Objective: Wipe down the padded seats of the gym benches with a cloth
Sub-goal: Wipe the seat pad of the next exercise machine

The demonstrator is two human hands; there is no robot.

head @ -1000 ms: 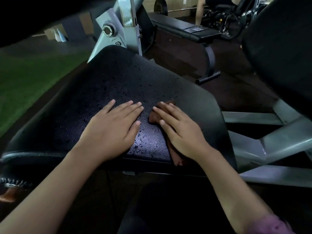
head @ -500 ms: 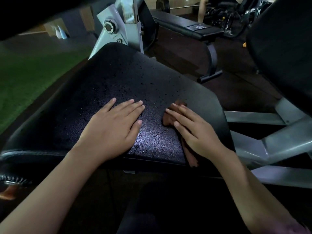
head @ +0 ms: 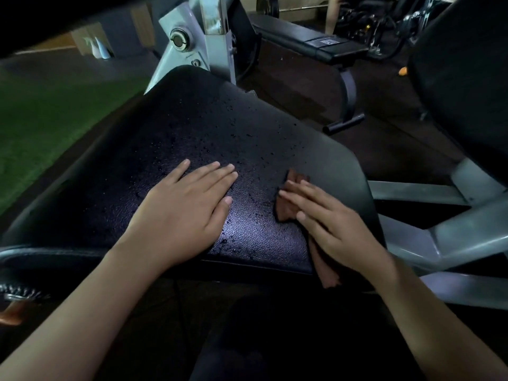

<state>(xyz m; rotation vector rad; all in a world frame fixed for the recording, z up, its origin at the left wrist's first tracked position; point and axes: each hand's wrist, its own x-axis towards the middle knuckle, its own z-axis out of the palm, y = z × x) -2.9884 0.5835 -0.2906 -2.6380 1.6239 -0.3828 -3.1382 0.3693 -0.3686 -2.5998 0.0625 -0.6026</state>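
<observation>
Green turf (head: pixel 41 119) is seen along the left edge, with dark gym flooring beyond it and two pale spray bottles (head: pixel 99 48) stood against a far wall. Nearer, a grey metal frame (head: pixel 189 45) rises behind the black padded seat (head: pixel 192 127), which fills the middle of the view and is dotted with water droplets. The left hand (head: pixel 187 215) is laid flat on the near part of the seat, fingers straight and close together, nothing being held. Just to its right, the brownish cloth (head: pixel 288 204) is pressed against the seat by the right hand (head: pixel 330 226), whose fingers are stretched out over it rather than curled; one end of the cloth is shown beyond the fingertips and the other is hung over the seat's near edge. Farther back and to the right, a flat black bench (head: pixel 302 37) is stood on the dark floor. At the far right, a large black back pad (head: pixel 467 78) is seen above grey frame bars (head: pixel 453 235).
</observation>
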